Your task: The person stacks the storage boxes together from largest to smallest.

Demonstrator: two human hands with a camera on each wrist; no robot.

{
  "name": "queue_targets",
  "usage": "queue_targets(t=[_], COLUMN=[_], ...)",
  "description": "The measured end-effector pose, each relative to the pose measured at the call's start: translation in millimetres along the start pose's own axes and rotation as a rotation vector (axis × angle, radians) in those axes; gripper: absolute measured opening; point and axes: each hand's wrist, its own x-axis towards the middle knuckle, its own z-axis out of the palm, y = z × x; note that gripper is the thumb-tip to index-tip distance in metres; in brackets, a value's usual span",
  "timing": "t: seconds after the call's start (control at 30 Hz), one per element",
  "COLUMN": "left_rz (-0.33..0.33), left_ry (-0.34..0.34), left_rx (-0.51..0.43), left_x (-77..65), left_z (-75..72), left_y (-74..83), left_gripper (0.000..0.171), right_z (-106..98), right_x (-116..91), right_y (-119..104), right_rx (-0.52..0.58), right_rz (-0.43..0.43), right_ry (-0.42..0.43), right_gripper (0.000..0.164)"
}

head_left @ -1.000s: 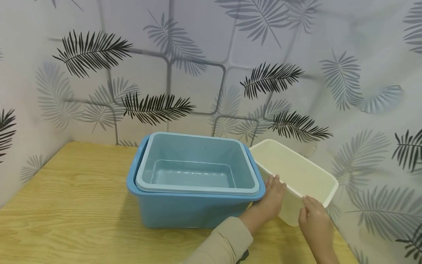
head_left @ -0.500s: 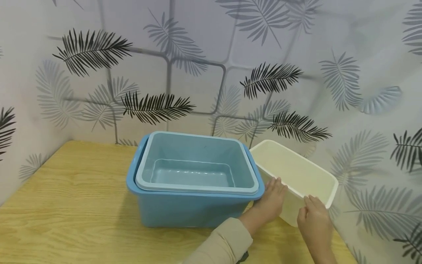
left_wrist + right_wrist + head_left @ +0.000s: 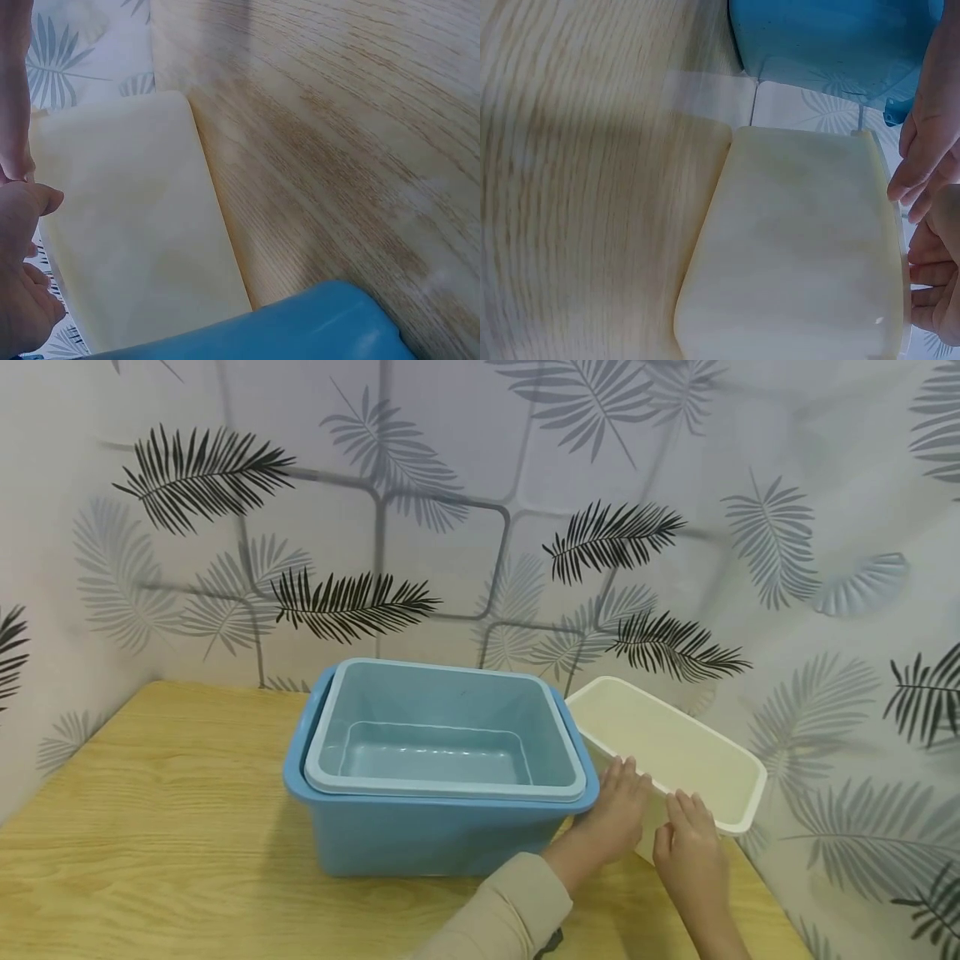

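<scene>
A cream plastic tub [image 3: 671, 739] stands at the table's right side, its open top tilted toward the head camera. My left hand [image 3: 615, 810] holds its near rim, fingers over the edge, beside the blue tub's corner. To the right of it, my right hand [image 3: 693, 860] grips the same rim, its fingertips over the edge and its thumb outside. Both wrist views show the tub's outer wall [image 3: 142, 225] and the hands close together at the rim. Left of the hands, a light-blue tub [image 3: 435, 760] is nested in a larger blue tub [image 3: 435, 839].
The wooden table [image 3: 150, 827] extends to the left and front of the tubs. Behind it hangs a leaf-patterned backdrop [image 3: 450, 527], which also runs down the right side near the cream tub. A small dark object [image 3: 551, 941] shows beside the left sleeve.
My right hand has shifted left along the cream tub's rim, closer to my left hand. The left hand stays at the rim, and the tubs look nearly unmoved.
</scene>
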Motion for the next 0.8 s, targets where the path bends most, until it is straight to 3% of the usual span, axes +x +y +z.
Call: queue_targets(t=[0.27, 0.5, 0.8], left_rz=[-0.036, -0.027, -0.001], left_ry=[-0.078, -0.061, -0.046], left_rx=[0.158, -0.021, -0.088], left_x=[4.2, 3.0, 1.3], left_z=[0.3, 1.6, 2.7], left_y=[-2.4, 0.1, 5.3], left_gripper=[0.061, 0.06, 0.055], right_z=[-2, -5, -11], right_x=[-3, -6, -9], right_y=[5, 11, 18], right_rx=[0.008, 0.002, 0.005], right_rz=[0.008, 0.056, 0.127], right_ry=[0.05, 0.041, 0.044], right_gripper=[0.027, 0.027, 0.026])
